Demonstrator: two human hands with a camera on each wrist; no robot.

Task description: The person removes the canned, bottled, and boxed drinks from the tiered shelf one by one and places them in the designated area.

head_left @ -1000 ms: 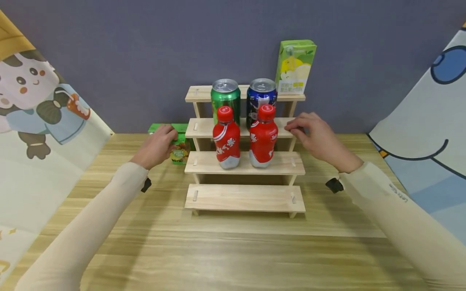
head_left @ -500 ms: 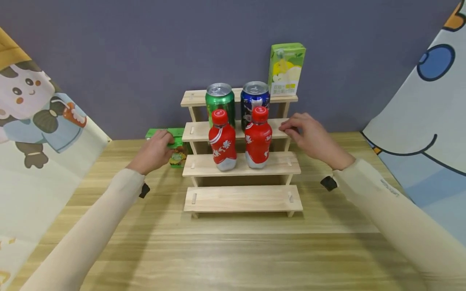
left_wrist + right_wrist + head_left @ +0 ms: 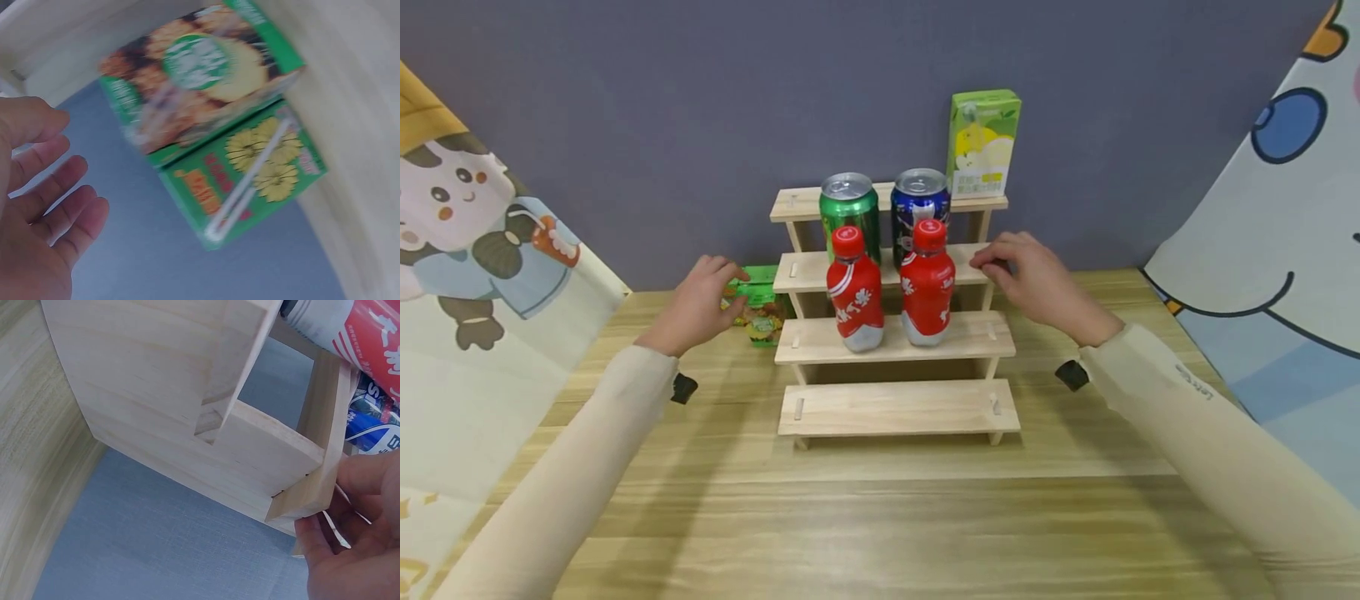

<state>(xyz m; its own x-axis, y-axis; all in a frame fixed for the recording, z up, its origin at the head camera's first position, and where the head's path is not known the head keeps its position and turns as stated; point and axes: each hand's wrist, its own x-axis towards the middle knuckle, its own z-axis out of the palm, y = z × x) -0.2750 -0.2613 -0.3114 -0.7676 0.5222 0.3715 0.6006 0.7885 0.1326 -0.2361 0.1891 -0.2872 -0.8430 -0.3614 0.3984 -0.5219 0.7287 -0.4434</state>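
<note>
My left hand (image 3: 692, 304) is just left of two green drink cartons, its fingers spread with nothing between them. One carton (image 3: 206, 75) bears food pictures; the other carton (image 3: 256, 169) shows yellow flowers and a straw. They stand side by side against the left side of a stepped wooden shelf (image 3: 898, 408). With my right hand (image 3: 1037, 279) I pinch the right end of the shelf's second board from the top; the right wrist view shows thumb and fingers around that board end (image 3: 312, 494).
Two red bottles (image 3: 856, 304) (image 3: 928, 296) stand on the third board down. Behind them are a green can (image 3: 850, 208) and a blue can (image 3: 920, 208). A pear juice carton (image 3: 983, 146) stands at the top right, before the grey back wall (image 3: 700, 125).
My left hand has come off the green cartons, moving a little left, and its fingers have spread. My right hand stays at the board end. The head view has shifted slightly.
</note>
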